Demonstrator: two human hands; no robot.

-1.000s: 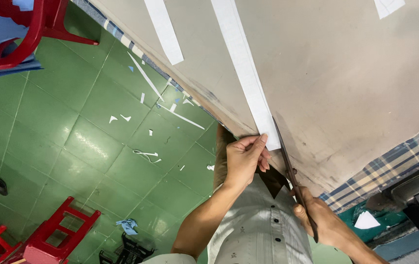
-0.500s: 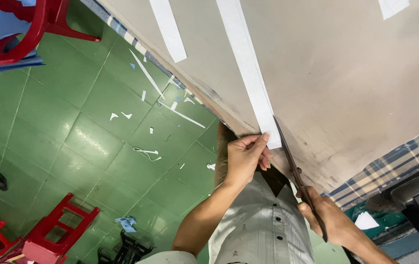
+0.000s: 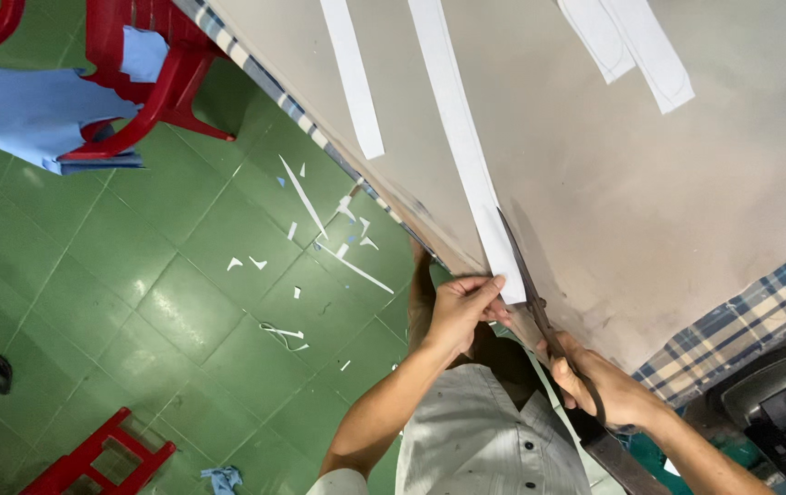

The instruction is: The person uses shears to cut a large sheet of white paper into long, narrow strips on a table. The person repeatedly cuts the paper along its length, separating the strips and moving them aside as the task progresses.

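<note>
Currently cutting lengthwise: left hand point(image 3: 461, 312) pinching white paper strip point(image 3: 466, 147) at lower centre, right hand point(image 3: 594, 380) gripping dark scissors point(image 3: 530, 293); probably needing steady blade alignment next.

Scissors point(image 3: 539, 302) handles inside right hand point(image 3: 599, 390)

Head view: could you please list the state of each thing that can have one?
Scissors: blades along the strip's right edge.
White paper strip: flat on the table, near end pinched.
Left hand: gripping the strip's end.
Right hand: closed round the scissor handles.
Red chair: upright, blue cloth draped.
</note>
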